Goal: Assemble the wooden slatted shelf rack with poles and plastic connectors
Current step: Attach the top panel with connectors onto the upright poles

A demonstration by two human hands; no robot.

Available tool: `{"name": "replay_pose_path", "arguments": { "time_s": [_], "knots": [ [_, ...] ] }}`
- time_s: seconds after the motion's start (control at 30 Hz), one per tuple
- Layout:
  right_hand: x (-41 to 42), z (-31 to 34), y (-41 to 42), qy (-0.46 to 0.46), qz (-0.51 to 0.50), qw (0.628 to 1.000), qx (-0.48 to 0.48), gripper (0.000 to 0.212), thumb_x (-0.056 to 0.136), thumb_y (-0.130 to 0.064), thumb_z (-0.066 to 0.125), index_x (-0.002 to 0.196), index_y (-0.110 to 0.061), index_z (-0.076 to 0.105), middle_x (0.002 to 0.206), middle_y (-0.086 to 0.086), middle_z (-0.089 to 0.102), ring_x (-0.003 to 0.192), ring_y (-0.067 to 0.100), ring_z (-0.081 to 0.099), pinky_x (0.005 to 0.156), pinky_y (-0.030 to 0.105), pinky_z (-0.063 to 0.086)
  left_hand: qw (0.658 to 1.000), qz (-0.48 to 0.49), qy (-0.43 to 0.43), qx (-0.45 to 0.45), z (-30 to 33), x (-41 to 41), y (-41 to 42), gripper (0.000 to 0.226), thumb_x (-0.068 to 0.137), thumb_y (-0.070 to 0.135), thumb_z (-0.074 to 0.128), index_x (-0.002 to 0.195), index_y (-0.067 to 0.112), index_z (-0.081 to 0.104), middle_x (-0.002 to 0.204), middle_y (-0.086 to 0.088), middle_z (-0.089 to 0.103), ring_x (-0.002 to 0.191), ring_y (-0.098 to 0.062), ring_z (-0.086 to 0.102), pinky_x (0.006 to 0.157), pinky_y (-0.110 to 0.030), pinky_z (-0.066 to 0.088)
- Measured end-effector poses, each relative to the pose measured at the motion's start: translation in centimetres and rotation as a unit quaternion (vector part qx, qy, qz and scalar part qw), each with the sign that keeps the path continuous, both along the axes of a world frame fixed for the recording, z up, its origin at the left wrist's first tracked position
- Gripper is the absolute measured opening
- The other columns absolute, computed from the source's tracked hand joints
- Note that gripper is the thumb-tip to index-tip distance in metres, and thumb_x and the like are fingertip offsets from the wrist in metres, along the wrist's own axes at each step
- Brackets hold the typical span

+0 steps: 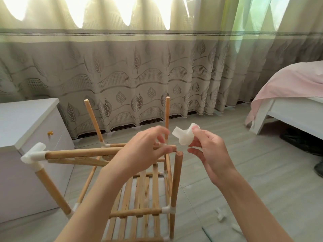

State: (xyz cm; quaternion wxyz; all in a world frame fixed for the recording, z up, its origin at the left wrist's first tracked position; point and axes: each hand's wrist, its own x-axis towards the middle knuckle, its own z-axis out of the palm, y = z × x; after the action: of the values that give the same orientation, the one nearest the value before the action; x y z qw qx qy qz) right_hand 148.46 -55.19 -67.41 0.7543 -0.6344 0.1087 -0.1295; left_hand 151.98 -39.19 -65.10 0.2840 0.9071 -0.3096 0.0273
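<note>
Two hands: left hand (145, 151) and right hand (208, 154) are working at the centre of the frame, above the half-built rack (139, 194).
Connector: white plastic connector (183, 135) is sitting just right of centre, pinched by the right thumb and fingers (196, 130) at its right side, its open sockets facing left.
Left fingers: curling round the free end of the horizontal pole (83, 153); motion blur is hiding the exact grip.
Gap: connector is hovering near, not touching, that pole end and the top of the upright pole (176, 179) just below it.
Step, my reading: capping this front corner.
Doing it well: steadying both pole ends together, lining each socket with its pole's axis, then pushing straight on, not at a slant.
Mirror corner: fitted connector (35, 155) at left of frame is showing the target look.
</note>
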Motion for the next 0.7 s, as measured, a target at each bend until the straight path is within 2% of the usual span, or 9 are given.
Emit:
{"name": "replay_pose_path", "arguments": {
  "time_s": [0.1,0.23,0.33,0.4,0.57,0.6,0.7],
  "knots": [
    [0.0,0.4,0.1,0.017,0.021,0.998,0.061,0.029,0.091,-0.031,0.055,0.091,-0.004,0.065,0.078,0.007,0.057,0.067,0.011,0.051,0.057,0.019,0.048,0.994,-0.003,-0.070,-0.079,0.1,-0.2,-0.4,0.043,0.084,0.029,0.063,0.125,0.031,0.048,0.097,0.019,0.050,0.080,0.003,0.052,0.071,-0.007,0.043],
    [-0.5,1.0,0.0,0.002,0.061,0.996,0.065,0.032,0.083,-0.033,0.061,0.092,-0.002,0.065,0.072,0.006,0.054,0.061,0.010,0.049,0.058,0.021,0.046,0.981,-0.007,-0.137,-0.138,0.3,-0.1,-0.4,0.027,0.083,0.013,0.065,0.110,0.018,0.063,0.087,0.017,0.055,0.076,0.000,0.055,0.076,-0.007,0.043],
    [-0.9,1.3,0.0,-0.037,0.063,0.995,0.069,0.046,0.071,-0.037,0.064,0.105,-0.006,0.060,0.066,0.002,0.056,0.057,0.008,0.049,0.055,0.020,0.046,0.980,-0.007,-0.130,-0.151,0.3,0.0,-0.5,0.023,0.083,0.010,0.065,0.106,0.016,0.065,0.087,0.016,0.058,0.082,-0.003,0.058,0.078,-0.008,0.044],
    [-1.1,1.5,-0.1,-0.059,0.078,0.994,0.052,0.051,0.067,-0.038,0.064,0.110,-0.012,0.060,0.068,0.002,0.056,0.059,0.008,0.048,0.058,0.022,0.045,0.979,-0.006,-0.115,-0.169,0.2,0.0,-0.7,0.022,0.084,0.010,0.063,0.105,0.016,0.064,0.089,0.014,0.061,0.085,-0.002,0.059,0.078,-0.007,0.043],
    [-1.5,1.6,-0.9,-0.058,0.101,0.992,-0.044,0.063,0.057,-0.043,0.070,0.116,-0.023,0.059,0.090,0.003,0.063,0.075,0.009,0.059,0.068,0.023,0.048,0.977,0.006,-0.109,-0.186,0.2,-0.2,-1.2,0.020,0.084,0.011,0.064,0.102,0.021,0.062,0.089,0.011,0.063,0.085,-0.001,0.058,0.076,-0.005,0.041],
    [-1.6,1.7,-1.1,-0.062,0.095,0.991,-0.070,0.061,0.057,-0.044,0.069,0.114,-0.026,0.059,0.094,0.005,0.064,0.079,0.008,0.061,0.070,0.023,0.049,0.977,0.005,-0.107,-0.184,0.3,-0.3,-1.3,0.020,0.084,0.012,0.065,0.101,0.022,0.061,0.089,0.011,0.063,0.085,-0.001,0.058,0.075,-0.005,0.041],
    [-2.0,1.9,-1.3,-0.084,0.094,0.984,-0.125,0.036,0.066,-0.038,0.066,0.101,-0.036,0.059,0.100,0.003,0.068,0.089,0.003,0.063,0.081,0.017,0.051,0.979,0.002,-0.099,-0.177,0.1,-0.6,-1.3,0.020,0.084,0.015,0.065,0.099,0.025,0.058,0.088,0.013,0.062,0.084,0.000,0.057,0.074,-0.006,0.041]
  ]
}}
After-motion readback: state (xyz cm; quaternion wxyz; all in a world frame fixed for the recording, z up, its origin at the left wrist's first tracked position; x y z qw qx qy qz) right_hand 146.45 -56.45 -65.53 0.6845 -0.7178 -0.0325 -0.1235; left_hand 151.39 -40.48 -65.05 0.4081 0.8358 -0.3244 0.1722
